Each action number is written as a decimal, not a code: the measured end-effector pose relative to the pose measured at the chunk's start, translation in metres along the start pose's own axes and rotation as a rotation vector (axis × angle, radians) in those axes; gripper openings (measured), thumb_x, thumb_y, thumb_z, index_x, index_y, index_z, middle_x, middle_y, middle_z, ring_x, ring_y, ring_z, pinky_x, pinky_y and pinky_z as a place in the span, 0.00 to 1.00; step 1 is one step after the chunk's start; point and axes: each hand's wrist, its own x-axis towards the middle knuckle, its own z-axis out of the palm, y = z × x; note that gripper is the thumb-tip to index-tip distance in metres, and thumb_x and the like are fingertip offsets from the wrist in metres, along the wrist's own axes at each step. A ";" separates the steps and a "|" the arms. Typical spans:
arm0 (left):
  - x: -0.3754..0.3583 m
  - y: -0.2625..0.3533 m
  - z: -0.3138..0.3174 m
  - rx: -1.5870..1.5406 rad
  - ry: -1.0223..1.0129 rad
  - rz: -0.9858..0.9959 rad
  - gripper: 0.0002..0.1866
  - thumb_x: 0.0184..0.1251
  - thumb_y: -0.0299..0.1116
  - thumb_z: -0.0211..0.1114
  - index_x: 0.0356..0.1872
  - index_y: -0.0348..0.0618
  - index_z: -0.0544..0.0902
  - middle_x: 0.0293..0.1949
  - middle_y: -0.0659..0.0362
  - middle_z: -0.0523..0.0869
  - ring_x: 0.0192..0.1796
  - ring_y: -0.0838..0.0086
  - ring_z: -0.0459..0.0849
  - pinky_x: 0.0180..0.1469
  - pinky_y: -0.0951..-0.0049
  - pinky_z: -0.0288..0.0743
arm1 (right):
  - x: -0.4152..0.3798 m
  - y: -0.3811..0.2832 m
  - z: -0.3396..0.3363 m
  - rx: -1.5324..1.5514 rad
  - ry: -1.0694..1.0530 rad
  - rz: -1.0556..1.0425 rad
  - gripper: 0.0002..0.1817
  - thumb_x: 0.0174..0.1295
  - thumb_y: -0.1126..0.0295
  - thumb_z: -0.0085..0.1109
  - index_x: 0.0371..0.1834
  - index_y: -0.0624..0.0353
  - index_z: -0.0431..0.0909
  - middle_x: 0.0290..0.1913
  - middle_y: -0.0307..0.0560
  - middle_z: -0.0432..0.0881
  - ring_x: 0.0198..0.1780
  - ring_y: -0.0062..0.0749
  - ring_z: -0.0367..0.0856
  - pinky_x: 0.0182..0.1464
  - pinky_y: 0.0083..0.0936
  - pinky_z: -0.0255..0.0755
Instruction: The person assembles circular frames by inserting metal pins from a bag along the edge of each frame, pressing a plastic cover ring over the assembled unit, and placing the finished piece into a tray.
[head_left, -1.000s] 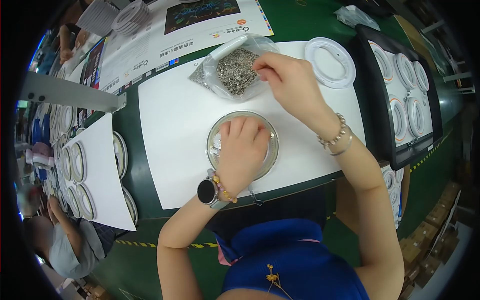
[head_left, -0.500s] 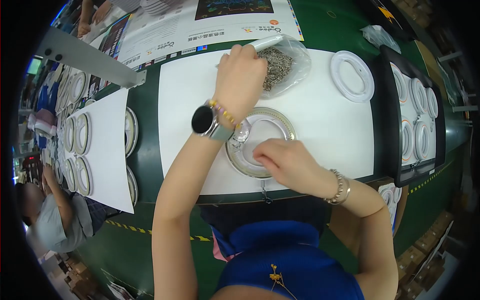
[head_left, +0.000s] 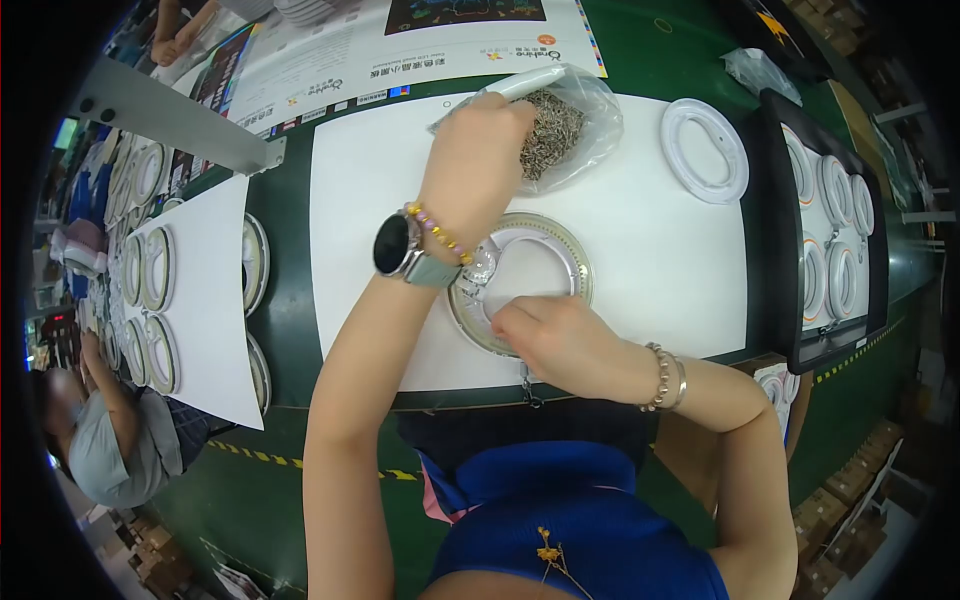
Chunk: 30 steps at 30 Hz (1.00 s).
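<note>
A clear plastic bag (head_left: 598, 125) full of small metal pieces that look like screws (head_left: 552, 130) lies open on the white sheet. My left hand (head_left: 478, 140) is at the bag's left side, fingers curled down at the pieces; the fingertips are hidden. Nearer to me lies a round white ring-shaped part (head_left: 578, 235) with a patterned rim and a clear piece (head_left: 482, 265) on its left. Over the lower part of this ring, my right hand (head_left: 548, 335) has its fingers pinched together; what they hold is too small to make out. A metal clasp (head_left: 530, 390) hangs at the ring's near edge.
Another white ring (head_left: 705, 150) lies at the right of the sheet. Beyond it stands a black tray (head_left: 783, 300) of several rings. On the left, a white board (head_left: 205, 300) carries more rings, below a metal post (head_left: 190, 115). A co-worker (head_left: 125, 440) sits at far left.
My right hand has shifted slightly left and down over the ring. My left hand stays at the bag, its fingers lowered a little among the metal pieces.
</note>
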 end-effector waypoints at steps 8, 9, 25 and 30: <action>-0.046 0.038 -0.060 -0.380 -0.002 -0.274 0.05 0.55 0.16 0.61 0.32 0.36 0.78 0.29 0.54 0.83 0.32 0.65 0.85 0.34 0.73 0.77 | 0.016 0.012 -0.041 0.028 0.026 0.106 0.11 0.46 0.79 0.58 0.35 0.61 0.78 0.32 0.50 0.81 0.35 0.46 0.81 0.38 0.36 0.76; -0.056 0.047 -0.063 -0.466 -0.028 -0.357 0.06 0.55 0.17 0.62 0.33 0.37 0.77 0.28 0.53 0.83 0.31 0.63 0.85 0.33 0.72 0.77 | 0.024 0.021 -0.048 -0.051 0.148 0.111 0.07 0.48 0.77 0.57 0.32 0.60 0.78 0.30 0.51 0.79 0.34 0.47 0.81 0.37 0.36 0.75; -0.114 0.068 -0.034 -0.445 -0.476 -0.243 0.12 0.59 0.17 0.62 0.42 0.38 0.72 0.31 0.53 0.86 0.36 0.65 0.88 0.37 0.73 0.81 | 0.078 0.090 -0.062 -0.582 0.210 0.161 0.07 0.48 0.77 0.60 0.32 0.61 0.79 0.34 0.51 0.81 0.38 0.43 0.83 0.38 0.34 0.79; -0.119 0.067 -0.029 -0.428 -0.414 -0.181 0.11 0.58 0.17 0.62 0.40 0.37 0.72 0.31 0.54 0.86 0.35 0.66 0.88 0.34 0.74 0.81 | 0.079 0.092 -0.063 -0.622 0.175 0.129 0.09 0.48 0.78 0.60 0.34 0.62 0.79 0.34 0.51 0.81 0.38 0.44 0.83 0.37 0.35 0.79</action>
